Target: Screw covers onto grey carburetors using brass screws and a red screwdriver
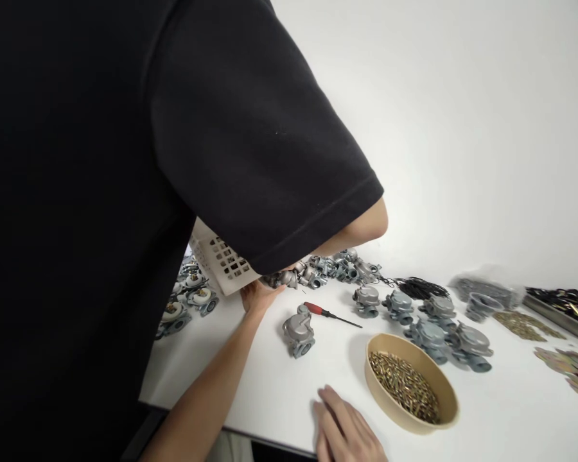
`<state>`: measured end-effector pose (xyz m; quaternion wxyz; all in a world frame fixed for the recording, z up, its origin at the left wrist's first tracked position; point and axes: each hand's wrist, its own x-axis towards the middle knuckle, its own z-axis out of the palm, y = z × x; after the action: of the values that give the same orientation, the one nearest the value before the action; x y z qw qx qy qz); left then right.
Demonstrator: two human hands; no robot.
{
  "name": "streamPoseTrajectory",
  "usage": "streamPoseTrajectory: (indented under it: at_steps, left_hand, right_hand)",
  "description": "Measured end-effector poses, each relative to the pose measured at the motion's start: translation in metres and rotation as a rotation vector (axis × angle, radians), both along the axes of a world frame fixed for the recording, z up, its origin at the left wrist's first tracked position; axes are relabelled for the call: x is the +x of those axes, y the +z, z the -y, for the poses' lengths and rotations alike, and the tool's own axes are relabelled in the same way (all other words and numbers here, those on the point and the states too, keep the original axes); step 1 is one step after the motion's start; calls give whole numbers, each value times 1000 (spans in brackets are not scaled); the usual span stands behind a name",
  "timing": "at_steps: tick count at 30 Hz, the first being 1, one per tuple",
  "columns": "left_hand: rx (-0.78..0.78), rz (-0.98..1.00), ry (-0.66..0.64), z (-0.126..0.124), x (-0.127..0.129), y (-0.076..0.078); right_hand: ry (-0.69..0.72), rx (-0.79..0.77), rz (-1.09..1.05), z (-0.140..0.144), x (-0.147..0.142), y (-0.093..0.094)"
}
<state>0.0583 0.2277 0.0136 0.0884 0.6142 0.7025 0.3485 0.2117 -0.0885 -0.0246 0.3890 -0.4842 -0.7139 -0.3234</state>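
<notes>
My left hand (259, 297) reaches forward to the lower edge of a tilted white plastic basket (231, 277) and holds it there, its fingers partly hidden. Just right of that hand, grey metal valve-like housings (289, 277) lie at the basket's mouth. My right hand (344, 427) rests on the white table near its front edge, fingers a little apart, holding nothing. Between the hands stands a single grey metal housing (298, 332). A red-handled screwdriver (332, 314) lies behind it. Beside my right hand sits a tan bowl (450, 398) of brass-coloured screws (404, 385).
A co-worker in a black sleeve (270, 141) leans across the left, blocking much of the view. More housings stand at right (428, 333) and in a heap behind (351, 266). Black rings (419, 287), a plastic bag (486, 289), flat plates (573, 369) and a metal tray (559, 316) lie farther right.
</notes>
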Motion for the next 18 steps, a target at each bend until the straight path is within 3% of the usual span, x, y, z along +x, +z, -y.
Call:
streamPoseTrajectory:
  at_steps: [18]
  left_hand:
    - [-44,-40,7,11,2,8]
  right_hand:
    - [-8,57,4,-4,-2,3]
